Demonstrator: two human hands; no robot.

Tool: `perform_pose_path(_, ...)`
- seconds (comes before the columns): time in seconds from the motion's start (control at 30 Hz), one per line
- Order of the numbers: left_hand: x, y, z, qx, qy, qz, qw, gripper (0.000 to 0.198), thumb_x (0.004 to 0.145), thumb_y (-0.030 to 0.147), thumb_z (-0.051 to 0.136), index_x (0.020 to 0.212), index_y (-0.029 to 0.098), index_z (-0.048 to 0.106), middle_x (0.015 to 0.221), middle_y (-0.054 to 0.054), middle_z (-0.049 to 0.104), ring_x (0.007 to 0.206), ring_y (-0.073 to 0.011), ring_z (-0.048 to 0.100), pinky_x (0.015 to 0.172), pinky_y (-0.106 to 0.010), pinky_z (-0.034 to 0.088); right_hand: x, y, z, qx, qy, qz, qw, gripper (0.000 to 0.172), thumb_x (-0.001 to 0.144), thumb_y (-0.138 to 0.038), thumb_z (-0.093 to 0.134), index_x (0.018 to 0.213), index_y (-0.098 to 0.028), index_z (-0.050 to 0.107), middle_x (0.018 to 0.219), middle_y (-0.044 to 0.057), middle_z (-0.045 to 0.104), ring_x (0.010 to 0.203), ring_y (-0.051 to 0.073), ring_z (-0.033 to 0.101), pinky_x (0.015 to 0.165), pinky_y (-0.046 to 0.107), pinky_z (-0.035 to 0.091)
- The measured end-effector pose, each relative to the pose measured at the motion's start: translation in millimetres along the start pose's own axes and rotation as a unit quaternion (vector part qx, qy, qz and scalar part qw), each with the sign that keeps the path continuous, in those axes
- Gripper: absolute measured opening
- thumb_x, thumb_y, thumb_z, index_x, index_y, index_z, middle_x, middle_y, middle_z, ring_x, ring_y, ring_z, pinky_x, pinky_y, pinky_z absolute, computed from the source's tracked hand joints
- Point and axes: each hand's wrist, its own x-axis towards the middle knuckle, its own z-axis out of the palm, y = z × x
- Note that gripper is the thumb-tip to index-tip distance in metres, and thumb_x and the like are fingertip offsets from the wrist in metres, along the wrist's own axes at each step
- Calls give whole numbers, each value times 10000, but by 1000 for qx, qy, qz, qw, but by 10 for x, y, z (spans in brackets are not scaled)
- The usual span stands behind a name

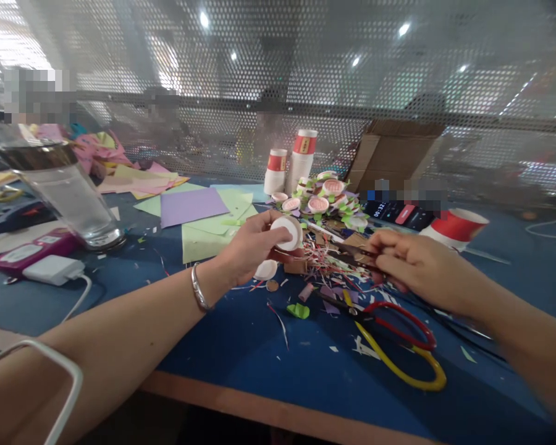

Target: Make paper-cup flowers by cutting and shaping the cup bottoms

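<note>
My left hand is closed around a small paper cup, its white round bottom turned toward me. A silver bangle sits on that wrist. My right hand is closed on a pair of dark scissors whose blades point left toward the cup. Below the cup lie strips of cut paper in a heap. Another white cup bottom rests on the blue table just under my left hand.
Scissors with red and yellow handles lie at the front right. Stacked paper cups, a cup-and-leaf paper craft, coloured paper sheets, a glass jar, a white charger, a tipped red cup and a perforated screen surround the work.
</note>
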Motion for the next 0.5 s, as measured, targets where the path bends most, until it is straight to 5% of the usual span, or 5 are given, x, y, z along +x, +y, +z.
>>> perform_pose_path(0.13, -26, 14, 7, 2, -7, -16, 1000, 130, 852, 100, 570, 920, 182, 496, 868, -64, 716, 655, -156, 737, 556, -236, 514, -9, -145, -61, 70, 51, 38, 995, 192, 912, -396, 509, 855, -223, 570, 642, 19, 636, 498, 131, 476, 496, 313, 365)
perform_pose_path(0.3, -23, 23, 57, -40, -9, -57, 998, 162, 873, 96, 561, 1012, 178, 541, 877, -65, 741, 688, -176, 756, 621, -270, 571, 2, -260, 20, 158, 82, 49, 983, 568, 931, -707, 468, 738, -192, 611, 703, 50, 609, 578, 133, 468, 538, 312, 374)
perform_pose_path(0.5, 22, 42, 85, -146, -24, -106, 983, 245, 963, 230, 465, 1005, 114, 676, 953, -125, 767, 830, -197, 766, 815, -302, 612, 47, -324, 119, 211, 91, 32, 973, 597, 927, -734, 489, 848, -181, 702, 710, 25, 560, 576, 121, 453, 521, 290, 359)
